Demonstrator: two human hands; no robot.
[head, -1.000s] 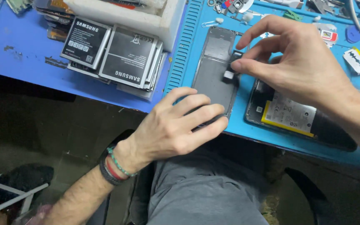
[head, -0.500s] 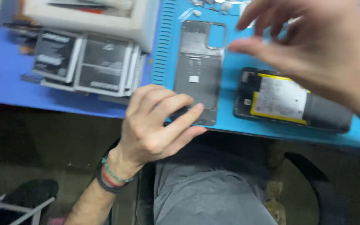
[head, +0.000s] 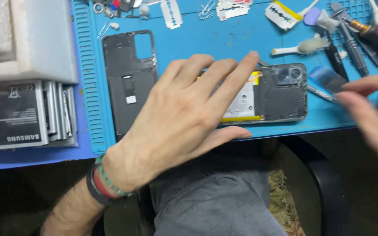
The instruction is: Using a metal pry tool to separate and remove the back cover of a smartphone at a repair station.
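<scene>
My left hand is spread flat with its fingers apart, holding nothing. It lies over the left half of an opened dark phone body whose yellow-edged battery shows between the fingers. A detached dark back cover lies inner side up just left of that hand. My right hand is blurred at the right edge, its fingers drawn near each other beside a thin metal tool. Whether it grips the tool is unclear.
All of this sits on a blue work mat at the desk's front edge. Several grey phone batteries are stacked at the left below a white foam box. Screwdrivers, a small brush and razor blades lie along the back.
My left hand has left the back cover and moved right, opening over the phone body. My right hand has drawn away to the right edge. The view has shifted right.
</scene>
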